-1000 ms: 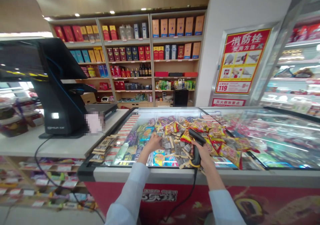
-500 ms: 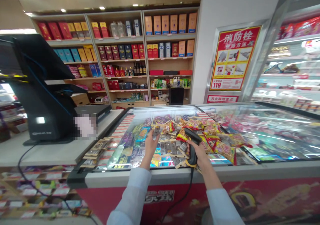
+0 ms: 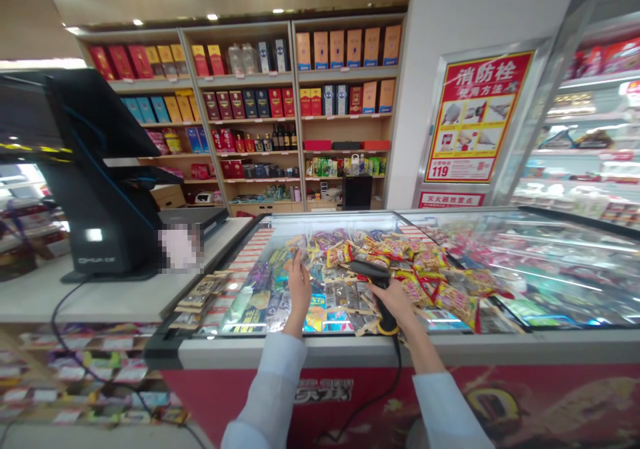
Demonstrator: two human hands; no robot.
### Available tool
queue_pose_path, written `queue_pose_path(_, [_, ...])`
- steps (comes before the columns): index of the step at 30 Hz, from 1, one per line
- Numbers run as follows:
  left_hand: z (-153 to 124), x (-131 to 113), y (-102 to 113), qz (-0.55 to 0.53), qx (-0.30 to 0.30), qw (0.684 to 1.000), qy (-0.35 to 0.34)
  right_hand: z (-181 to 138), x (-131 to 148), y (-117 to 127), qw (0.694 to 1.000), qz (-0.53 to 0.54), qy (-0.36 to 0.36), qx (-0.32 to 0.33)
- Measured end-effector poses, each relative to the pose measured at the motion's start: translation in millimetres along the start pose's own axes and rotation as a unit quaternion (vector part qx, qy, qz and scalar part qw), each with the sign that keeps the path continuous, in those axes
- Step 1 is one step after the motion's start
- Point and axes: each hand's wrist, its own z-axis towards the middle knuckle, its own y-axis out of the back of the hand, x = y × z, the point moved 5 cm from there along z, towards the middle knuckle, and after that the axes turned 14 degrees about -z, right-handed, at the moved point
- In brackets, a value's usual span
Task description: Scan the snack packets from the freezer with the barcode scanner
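In my right hand [image 3: 395, 302] is a black and yellow handheld barcode scanner [image 3: 385, 316], its head pointing left over the freezer's glass top. A cord runs down from its handle. My left hand [image 3: 299, 286] is raised over the glass to the left of the scanner, back of the hand toward me. Its fingers close on a small snack packet [image 3: 295, 244], mostly hidden behind the fingertips. Below and between the hands lie clear packets with dark contents [image 3: 345, 294]. Red and yellow snack bags [image 3: 430, 259] are heaped beyond and right of the scanner.
The chest freezer [image 3: 240, 350] spans the front, with colourful packs under its glass. More packets [image 3: 203, 292] lie at its left edge. On the left counter [image 3: 30, 302] stands a black checkout machine [image 3: 95, 222]. Shelves of boxed goods [image 3: 245, 102] line the back wall.
My left hand has shifted slightly left and turned, so its packet shows less. The scanner's head has swung left and lower in my right hand. The whole view has shifted slightly.
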Motion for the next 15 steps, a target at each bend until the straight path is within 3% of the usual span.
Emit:
queue_pose_path(8, [-2.8,-0.5,-1.7,0.018,0.0,1.0,-0.001,-0.8,5.5,-2.2,0.988,-0.144,0.064,0.003])
queue_pose_path(15, [-2.3,-1.2,-0.8,0.021,-0.001,1.0,0.014,3.9,-2.2,-4.2,0.986,-0.152,0.066,0.013])
